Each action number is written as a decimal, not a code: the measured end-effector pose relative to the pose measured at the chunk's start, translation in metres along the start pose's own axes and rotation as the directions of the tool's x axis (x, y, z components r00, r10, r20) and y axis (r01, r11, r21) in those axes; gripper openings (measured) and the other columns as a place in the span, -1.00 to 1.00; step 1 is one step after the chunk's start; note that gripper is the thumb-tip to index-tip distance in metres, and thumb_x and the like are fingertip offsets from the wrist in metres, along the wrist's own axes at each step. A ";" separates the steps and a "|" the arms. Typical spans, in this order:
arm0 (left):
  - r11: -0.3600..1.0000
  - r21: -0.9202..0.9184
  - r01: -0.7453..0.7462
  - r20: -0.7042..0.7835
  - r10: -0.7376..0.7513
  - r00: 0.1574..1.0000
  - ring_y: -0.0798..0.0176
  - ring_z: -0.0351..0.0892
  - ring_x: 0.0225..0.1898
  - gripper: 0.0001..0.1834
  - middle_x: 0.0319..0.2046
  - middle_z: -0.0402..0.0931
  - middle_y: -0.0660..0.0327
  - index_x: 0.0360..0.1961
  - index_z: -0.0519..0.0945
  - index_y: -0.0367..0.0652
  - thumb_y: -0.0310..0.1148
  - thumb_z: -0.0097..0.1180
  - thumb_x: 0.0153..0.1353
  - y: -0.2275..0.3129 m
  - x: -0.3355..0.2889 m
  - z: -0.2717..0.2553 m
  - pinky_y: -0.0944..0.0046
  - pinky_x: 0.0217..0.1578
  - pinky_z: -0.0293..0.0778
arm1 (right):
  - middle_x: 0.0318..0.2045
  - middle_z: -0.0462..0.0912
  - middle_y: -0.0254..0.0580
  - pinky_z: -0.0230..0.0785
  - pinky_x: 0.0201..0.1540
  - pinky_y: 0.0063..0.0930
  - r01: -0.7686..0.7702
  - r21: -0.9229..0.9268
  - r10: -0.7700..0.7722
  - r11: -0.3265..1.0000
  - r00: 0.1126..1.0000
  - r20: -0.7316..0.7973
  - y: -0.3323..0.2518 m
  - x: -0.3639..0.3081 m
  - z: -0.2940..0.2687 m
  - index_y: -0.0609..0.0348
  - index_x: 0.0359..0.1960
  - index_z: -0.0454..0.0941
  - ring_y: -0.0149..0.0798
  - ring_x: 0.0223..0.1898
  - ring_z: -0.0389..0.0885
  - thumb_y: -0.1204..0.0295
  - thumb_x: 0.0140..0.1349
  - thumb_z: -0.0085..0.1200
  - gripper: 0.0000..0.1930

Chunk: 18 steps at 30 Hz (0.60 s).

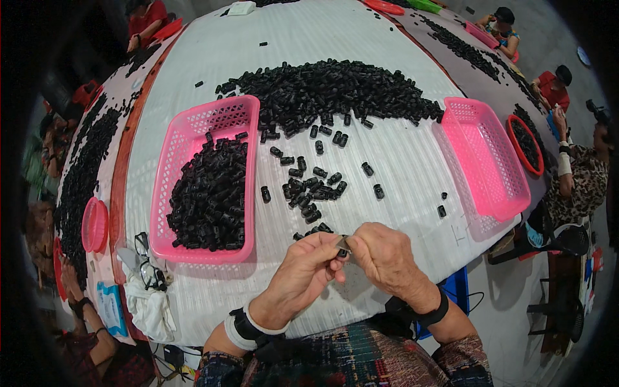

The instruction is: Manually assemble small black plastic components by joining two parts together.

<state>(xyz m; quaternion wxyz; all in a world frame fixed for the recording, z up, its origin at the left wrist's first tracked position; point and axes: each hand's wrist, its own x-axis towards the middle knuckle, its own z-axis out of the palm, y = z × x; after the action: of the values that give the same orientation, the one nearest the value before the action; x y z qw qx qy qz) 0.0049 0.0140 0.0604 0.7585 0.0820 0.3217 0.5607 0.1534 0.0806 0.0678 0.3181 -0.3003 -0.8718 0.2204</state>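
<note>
My left hand [293, 277] pinches a small black plastic part [342, 253] between thumb and fingers, near the table's front edge. Close against it, my right hand [390, 261] is closed on a small flat greyish piece [344, 243] that looks like a blade; its full shape is hidden by the fingers. The two hands nearly touch. Just beyond them lies a loose cluster of similar black parts [316, 190], with a large heap of them [335, 90] farther back. On the left, a pink perforated basket [253, 174] holds many more.
Toward the right edge stands a second pink basket [474, 148] with nothing visible in it. Eyeglasses [152, 274] and a white cloth [151, 306] lie at the front left, near a blue packet [111, 309]. Other people work at neighbouring tables on both sides.
</note>
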 end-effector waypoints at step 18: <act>0.999 -0.032 0.021 0.144 -0.016 0.989 0.40 0.44 -0.48 -0.79 -0.49 0.50 0.21 -0.29 0.48 -0.25 -0.31 -0.02 0.21 0.000 -0.002 0.004 0.43 -0.50 0.36 | -0.47 0.45 -0.21 0.22 -0.64 -0.50 0.278 -0.128 -0.302 0.952 0.917 -0.261 -0.017 -0.005 -0.004 0.31 -0.22 0.51 -0.32 -0.62 0.38 0.44 -0.32 0.28 -0.50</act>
<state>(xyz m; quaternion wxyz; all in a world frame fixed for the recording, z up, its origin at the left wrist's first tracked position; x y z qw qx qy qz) 0.0068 0.0133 0.0641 0.7863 0.1067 0.2575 0.5515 0.1529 0.0657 0.0776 0.4526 -0.2094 -0.8623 0.0879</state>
